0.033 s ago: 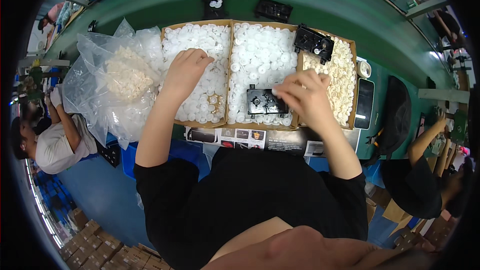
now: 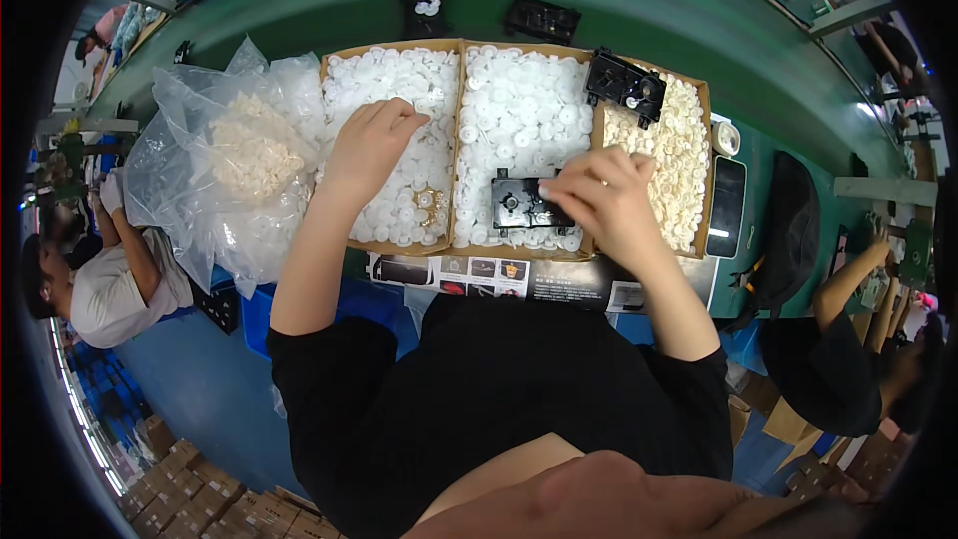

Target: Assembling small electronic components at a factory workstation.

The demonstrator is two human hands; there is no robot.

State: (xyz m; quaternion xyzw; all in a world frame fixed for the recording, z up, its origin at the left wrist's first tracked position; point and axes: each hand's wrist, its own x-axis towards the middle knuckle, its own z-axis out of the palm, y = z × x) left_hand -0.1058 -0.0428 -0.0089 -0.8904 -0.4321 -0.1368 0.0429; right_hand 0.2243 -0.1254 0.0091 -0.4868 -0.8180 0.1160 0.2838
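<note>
My right hand (image 2: 614, 200) pinches a small white plastic gear (image 2: 545, 189) over a black plastic housing (image 2: 514, 206). That housing lies on the white gears in the middle cardboard box (image 2: 460, 155); my fingers cover its right end. My left hand (image 2: 374, 150) hovers over the left box's white gears (image 2: 394, 215), its fingertips drawn together near the dividing wall. Whatever they hold, if anything, is too small to name. A second black housing (image 2: 627, 86) rests across the far corner of the box of cream-coloured parts (image 2: 681, 160).
Two more black housings (image 2: 427, 10) (image 2: 542, 20) lie on the green table beyond the boxes. A clear plastic bag (image 2: 254, 155) of cream parts sits at the left. To the right are a tape roll (image 2: 726, 139), a phone (image 2: 728, 208) and a black bag (image 2: 786, 230). Co-workers sit on both sides.
My right hand has shifted very slightly, with the white gear still at its fingertips over the housing. My left hand is nearly unmoved.
</note>
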